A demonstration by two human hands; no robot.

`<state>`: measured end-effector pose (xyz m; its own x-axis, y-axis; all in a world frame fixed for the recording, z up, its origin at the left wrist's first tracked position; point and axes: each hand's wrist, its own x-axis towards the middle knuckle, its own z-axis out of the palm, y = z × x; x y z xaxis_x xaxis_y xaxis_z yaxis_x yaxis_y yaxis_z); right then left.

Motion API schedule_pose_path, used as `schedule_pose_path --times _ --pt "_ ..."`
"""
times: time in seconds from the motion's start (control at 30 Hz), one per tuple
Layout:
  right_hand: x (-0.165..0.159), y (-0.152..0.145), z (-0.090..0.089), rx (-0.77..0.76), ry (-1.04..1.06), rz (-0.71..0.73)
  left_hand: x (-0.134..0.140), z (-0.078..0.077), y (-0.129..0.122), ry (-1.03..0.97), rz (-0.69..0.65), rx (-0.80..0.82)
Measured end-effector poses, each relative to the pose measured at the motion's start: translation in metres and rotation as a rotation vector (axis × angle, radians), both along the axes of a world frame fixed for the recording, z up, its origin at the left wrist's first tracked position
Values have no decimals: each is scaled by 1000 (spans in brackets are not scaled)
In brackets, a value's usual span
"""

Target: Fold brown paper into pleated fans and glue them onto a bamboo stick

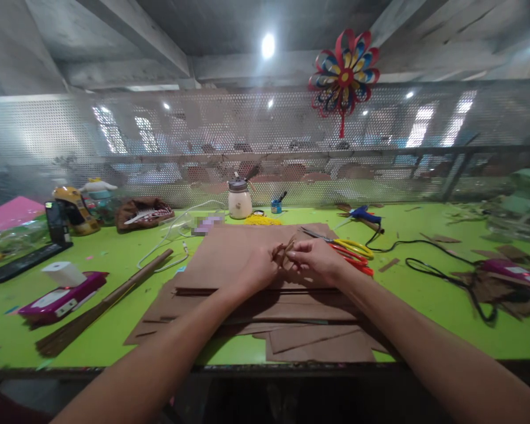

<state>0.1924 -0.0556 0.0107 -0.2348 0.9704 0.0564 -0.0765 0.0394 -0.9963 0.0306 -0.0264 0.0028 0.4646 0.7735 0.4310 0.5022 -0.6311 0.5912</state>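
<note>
Above a stack of brown paper sheets, my two hands meet around a small piece of brown paper that looks folded or twisted. My left hand grips it from the left with curled fingers. From the other side my right hand pinches it between thumb and fingers. Just beyond my right hand lie scissors with yellow handles, their blades pointing left over the stack. Red-orange handles lie next to them, partly behind my right wrist. The piece's exact shape is partly hidden by my fingers.
A brown paper roll and a purple power strip lie left. At the back stand a lidded jar, yellow strings and a blue glue gun. A black cord runs right. A perforated screen closes the back.
</note>
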Motion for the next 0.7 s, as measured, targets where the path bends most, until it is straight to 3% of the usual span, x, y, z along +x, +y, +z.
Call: schedule_pose_path --times 0.27,0.47,0.7 --pt "-2 0 -1 -4 -8 -105 3 9 -13 -36 -101 -65" --pt "2 2 -2 77 -108 -177 5 3 -7 -138 -88 -122" --pt "4 3 -2 -79 -7 -51 3 0 3 -224 -116 -194"
